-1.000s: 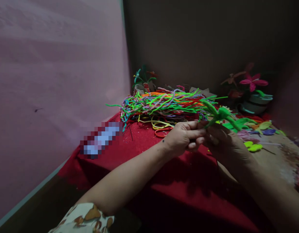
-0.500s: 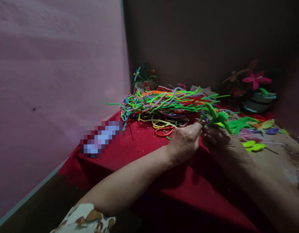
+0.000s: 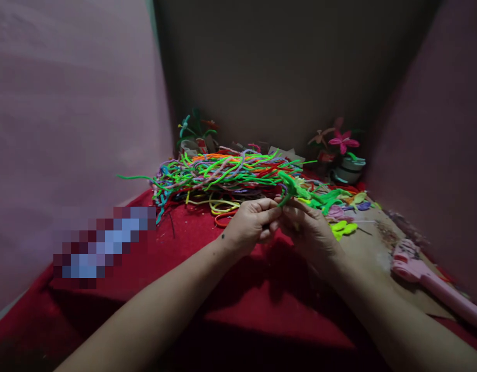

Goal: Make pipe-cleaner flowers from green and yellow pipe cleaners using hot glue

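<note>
The left hand (image 3: 248, 222) and right hand (image 3: 312, 232) are close together. A flat red cloth (image 3: 191, 235) lies under a long, messy pile of fuzzy, colourful strings (image 3: 230, 173). Right of the pile is a pink plastic tool (image 3: 411, 268). In front of the pile, both hands pinch a bent green fuzzy stem (image 3: 288, 189).

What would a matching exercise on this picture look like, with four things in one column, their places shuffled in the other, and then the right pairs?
Things
1. Green fuzzy piece
2. Pink tool
3. Heap of fuzzy stems
4. Pink flower

Places
A. On the red cloth, beyond the hands
B. Just above the pot
C. At the fingertips of the left hand and right hand
D. Near the view's right edge

Pairs: 1-C, 2-D, 3-A, 4-B
</note>
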Demonstrator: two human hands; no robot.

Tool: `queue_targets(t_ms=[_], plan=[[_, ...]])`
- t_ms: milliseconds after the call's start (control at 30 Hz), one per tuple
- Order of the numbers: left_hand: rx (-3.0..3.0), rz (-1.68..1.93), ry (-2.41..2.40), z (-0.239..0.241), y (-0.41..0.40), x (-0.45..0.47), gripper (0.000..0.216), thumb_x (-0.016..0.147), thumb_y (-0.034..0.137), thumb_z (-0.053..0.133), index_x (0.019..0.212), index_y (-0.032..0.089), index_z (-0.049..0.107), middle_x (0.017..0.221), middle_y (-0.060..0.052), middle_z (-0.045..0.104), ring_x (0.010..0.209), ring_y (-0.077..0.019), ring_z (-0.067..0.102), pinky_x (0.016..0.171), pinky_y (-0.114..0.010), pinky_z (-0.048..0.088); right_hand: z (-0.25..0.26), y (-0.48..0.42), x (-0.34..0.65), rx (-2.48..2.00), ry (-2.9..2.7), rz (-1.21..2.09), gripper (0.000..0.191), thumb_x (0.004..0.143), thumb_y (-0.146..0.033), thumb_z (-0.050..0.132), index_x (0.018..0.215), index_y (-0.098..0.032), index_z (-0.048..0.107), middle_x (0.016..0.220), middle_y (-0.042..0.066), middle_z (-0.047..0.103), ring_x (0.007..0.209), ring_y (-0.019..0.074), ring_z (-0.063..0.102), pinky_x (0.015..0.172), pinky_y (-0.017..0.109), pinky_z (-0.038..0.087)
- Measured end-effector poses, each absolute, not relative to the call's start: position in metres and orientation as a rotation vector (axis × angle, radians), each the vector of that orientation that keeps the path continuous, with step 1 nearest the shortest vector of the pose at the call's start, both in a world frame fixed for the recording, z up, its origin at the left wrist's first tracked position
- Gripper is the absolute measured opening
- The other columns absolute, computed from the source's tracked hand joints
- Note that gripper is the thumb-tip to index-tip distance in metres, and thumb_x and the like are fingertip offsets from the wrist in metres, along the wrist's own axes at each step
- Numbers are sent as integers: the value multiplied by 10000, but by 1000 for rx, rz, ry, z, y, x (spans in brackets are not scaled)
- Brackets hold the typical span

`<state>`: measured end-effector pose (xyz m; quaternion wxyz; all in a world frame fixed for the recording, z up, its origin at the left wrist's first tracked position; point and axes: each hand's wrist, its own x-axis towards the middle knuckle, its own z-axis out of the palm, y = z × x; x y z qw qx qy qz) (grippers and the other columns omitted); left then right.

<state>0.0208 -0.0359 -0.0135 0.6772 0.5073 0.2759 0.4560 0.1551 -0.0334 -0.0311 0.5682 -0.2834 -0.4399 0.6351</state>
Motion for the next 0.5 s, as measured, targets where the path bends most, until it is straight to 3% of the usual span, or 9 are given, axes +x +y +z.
queue_targets(t_ms=[200,367,500], plan=[[992,890,504,-14,-35,17,133,773,228,581,705,144,505,483,64,449,304,9,206,315,-121,170,-31,-30,157,-671,-978,1568,227,605,-290,717,811,-198,688,556,-35,524,465,62,384,424,192,293],[1036,814,474,-11,-35,14,119,798,248,535,744,143,530,488,76,413,311,7,152,316,-133,162,-31,-30,156,-585,-954,1617,144,564,-249,726,660,-190,637,518,-52,515,449,56,388,405,175,292],[1488,956,769,-15,-38,18,222,839,292,466,666,154,475,529,50,434,360,-24,299,374,-166,257,-30,-29,155,-613,-878,1573,169,540,-201,724,565,-172,560,469,-76,438,424,43,339,387,167,268]])
